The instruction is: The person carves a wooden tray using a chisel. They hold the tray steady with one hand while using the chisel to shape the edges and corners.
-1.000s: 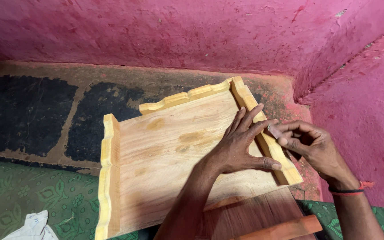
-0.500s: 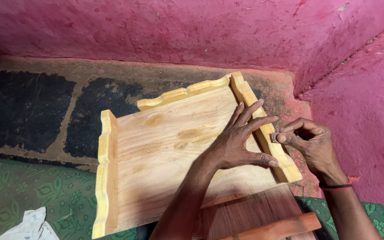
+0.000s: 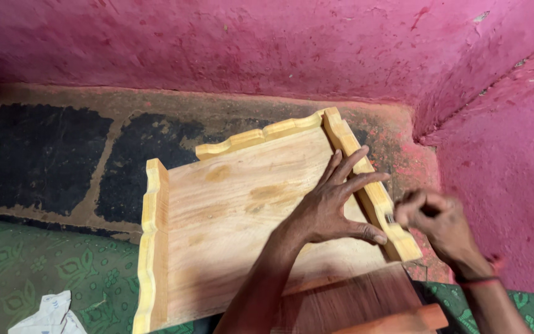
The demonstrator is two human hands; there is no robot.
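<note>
A light wooden tray [image 3: 230, 210] with scalloped yellow rims lies on the floor, tilted toward me. My left hand [image 3: 335, 204] is spread flat on the tray's bottom, its fingers resting against the right rim [image 3: 372, 192]. My right hand [image 3: 431, 219], blurred, is closed just outside that rim. It pinches a small dark thing [image 3: 390, 218] that touches the rim's outer side; what the thing is cannot be told.
A rough pink wall [image 3: 267, 43] forms a corner at the right. The floor shows dark stone patches [image 3: 38, 154] and a green patterned cloth [image 3: 38, 272]. Crumpled white paper [image 3: 50, 315] lies at bottom left. A reddish wooden board [image 3: 353, 303] sits below the tray.
My right hand has slid a little down along the tray's right rim, toward me, and is now motion-blurred. My left hand stays spread on the tray.
</note>
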